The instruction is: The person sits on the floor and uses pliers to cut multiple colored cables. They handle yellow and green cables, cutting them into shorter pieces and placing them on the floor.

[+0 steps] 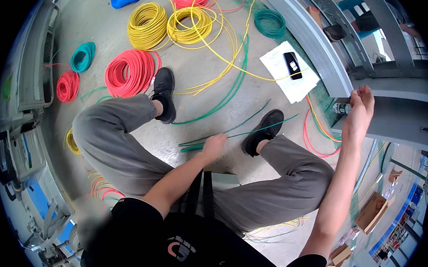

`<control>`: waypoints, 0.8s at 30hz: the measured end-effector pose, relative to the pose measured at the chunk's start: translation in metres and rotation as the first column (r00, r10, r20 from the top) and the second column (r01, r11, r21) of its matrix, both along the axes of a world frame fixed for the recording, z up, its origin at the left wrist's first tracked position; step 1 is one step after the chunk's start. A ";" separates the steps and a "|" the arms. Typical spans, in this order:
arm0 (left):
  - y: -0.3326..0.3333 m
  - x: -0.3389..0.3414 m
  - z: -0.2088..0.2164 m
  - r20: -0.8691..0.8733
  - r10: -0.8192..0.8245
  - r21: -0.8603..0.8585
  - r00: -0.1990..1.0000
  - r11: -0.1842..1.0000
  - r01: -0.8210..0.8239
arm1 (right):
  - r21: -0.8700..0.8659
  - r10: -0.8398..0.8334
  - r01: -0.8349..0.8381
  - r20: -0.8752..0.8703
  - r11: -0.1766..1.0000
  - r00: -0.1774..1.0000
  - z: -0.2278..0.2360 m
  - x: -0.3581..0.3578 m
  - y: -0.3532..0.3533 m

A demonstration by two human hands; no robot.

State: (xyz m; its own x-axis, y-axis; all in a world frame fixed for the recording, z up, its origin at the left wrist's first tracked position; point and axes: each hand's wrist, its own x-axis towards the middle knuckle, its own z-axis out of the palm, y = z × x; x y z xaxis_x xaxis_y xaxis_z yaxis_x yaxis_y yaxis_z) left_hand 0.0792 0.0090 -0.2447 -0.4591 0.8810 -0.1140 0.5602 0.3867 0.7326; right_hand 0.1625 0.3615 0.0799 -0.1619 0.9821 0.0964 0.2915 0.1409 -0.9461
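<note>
Grey metal cabinet (398, 119): behind the right fingers (367, 95); contact, I cannot tell.
Red wire coil (142, 77): on the floor (98, 26), well ahead and left of the left fingers (219, 140); likely heavy, best lifted through its ring.
Cut green wires (190, 147): at the left fingers, sticking out to both sides; probably light, springy, smooth and hard to break, so a grip near mid-length should stop them sliding apart.
Left hand (214, 147): fingers closed on the green lengths.
Right hand (360, 111): fingers curled; whether they hold anything, I cannot tell.
Clear plastic bottle (341, 108): just left of the right fingers.
</note>
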 end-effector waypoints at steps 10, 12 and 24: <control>-0.004 -0.021 -0.050 -0.137 0.129 -0.237 0.982 0.958 -0.159 | -0.162 0.264 -0.265 -0.026 0.951 0.964 0.033 -0.037 -0.042; 0.001 -0.030 -0.060 -0.139 0.167 -0.235 0.976 0.952 -0.196 | -0.172 0.288 -0.288 -0.026 0.942 0.957 0.035 -0.041 -0.043; 0.037 -0.088 -0.105 -0.216 0.220 -0.344 0.952 0.895 -0.284 | -0.212 0.394 -0.387 -0.008 0.897 0.919 0.036 -0.040 -0.049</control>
